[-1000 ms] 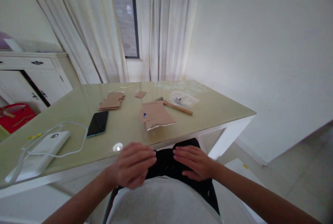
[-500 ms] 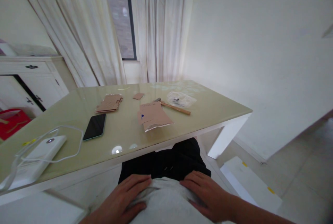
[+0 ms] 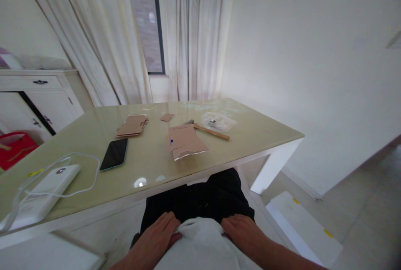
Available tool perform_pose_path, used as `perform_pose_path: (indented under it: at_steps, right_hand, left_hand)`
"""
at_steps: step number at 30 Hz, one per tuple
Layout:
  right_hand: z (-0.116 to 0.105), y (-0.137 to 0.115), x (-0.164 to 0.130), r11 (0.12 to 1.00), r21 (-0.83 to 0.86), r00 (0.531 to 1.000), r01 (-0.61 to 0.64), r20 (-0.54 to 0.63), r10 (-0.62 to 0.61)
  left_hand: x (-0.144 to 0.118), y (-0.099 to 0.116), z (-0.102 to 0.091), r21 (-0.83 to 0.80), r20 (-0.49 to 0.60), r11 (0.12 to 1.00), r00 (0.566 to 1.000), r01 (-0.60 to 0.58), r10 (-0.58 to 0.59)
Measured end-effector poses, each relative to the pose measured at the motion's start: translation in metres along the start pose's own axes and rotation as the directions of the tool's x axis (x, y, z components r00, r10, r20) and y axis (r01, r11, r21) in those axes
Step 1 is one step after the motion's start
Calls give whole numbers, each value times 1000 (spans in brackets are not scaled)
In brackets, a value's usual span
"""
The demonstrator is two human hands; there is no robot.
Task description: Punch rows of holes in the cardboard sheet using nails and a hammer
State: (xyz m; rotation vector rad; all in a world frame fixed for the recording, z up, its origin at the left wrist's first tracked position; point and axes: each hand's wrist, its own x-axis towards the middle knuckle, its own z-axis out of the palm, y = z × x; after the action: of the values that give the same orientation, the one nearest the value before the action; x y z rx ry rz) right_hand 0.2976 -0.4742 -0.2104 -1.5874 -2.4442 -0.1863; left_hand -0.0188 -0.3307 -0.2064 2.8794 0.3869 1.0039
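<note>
A glass-topped, pale green bench [image 3: 250,130] on white legs stands before white curtains [image 3: 125,40] and a dark window [image 3: 147,19]. Near the bench's middle lies a torn cardboard piece [image 3: 184,141]; just beyond it are a wooden-handled hammer [image 3: 210,131] and a clear plastic bag [image 3: 217,120]. Left of the cardboard piece lie a stack of cardboard [image 3: 132,125], a black phone [image 3: 114,154] and a white power bank [image 3: 44,188] with its cable. A white cabinet [image 3: 34,94] stands left of the bench. Below the bench's near edge, the left hand [image 3: 156,238] and right hand [image 3: 242,234] rest flat and unclenched on the grey shirt hem [image 3: 200,240], grasping nothing.
</note>
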Motion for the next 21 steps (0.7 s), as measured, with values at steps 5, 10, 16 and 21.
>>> perform_pose_path:
  at_steps: [5,10,16,21]
  right_hand:
    - [-33,-15,-4,995,85,993,46,-111,-37]
    - [-66,-22,-14,968,245,997,56,-66,-41]
    - [-61,-24,-20,860,474,981,-189,48,190]
    - [-25,-18,-11,983,182,972,-37,-222,77]
  left_hand:
    - [3,20,-23,-81,-39,997,999,19,-22]
    - [-4,24,-42,-240,17,971,1000,-20,25]
    - [-14,22,-41,-181,62,975,991,130,-121]
    - [-23,16,-21,-93,20,985,989,147,-146]
